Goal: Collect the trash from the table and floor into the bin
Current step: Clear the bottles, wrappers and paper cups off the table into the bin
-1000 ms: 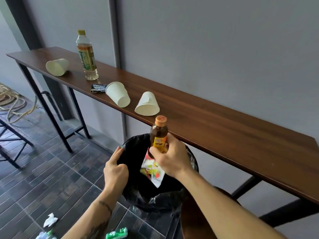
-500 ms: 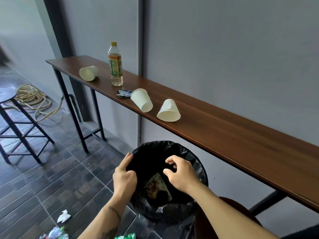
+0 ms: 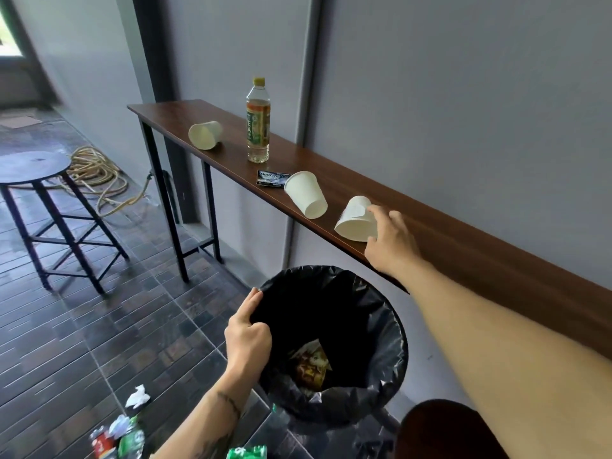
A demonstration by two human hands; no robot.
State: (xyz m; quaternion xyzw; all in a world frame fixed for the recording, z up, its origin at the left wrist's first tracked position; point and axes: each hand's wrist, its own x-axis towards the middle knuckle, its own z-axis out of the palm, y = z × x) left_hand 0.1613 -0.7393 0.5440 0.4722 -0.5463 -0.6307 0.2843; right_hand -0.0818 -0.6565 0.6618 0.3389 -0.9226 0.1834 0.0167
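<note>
Black bin liner point(image 3: 390, 329) gripped by left hand point(image 3: 246, 339); right hand point(image 3: 390, 240) seemingly cups paper cup point(image 3: 356, 220); gum pack point(image 3: 270, 177) reads "Dentyne".

A round bin lined with a black plastic bag point(image 3: 387, 339) stands on the floor below the brown wooden worktop point(image 3: 463, 240); a crumpled wrapper point(image 3: 309, 364) lies inside. On the worktop three white paper cups lie tipped over point(image 3: 205, 134) point(image 3: 306, 193) point(image 3: 354, 220), a clear plastic tea bottle point(image 3: 258, 122) stands upright, and a dark gum pack point(image 3: 270, 178) lies flat. Crumpled litter point(image 3: 122, 432) lies on the floor.
</note>
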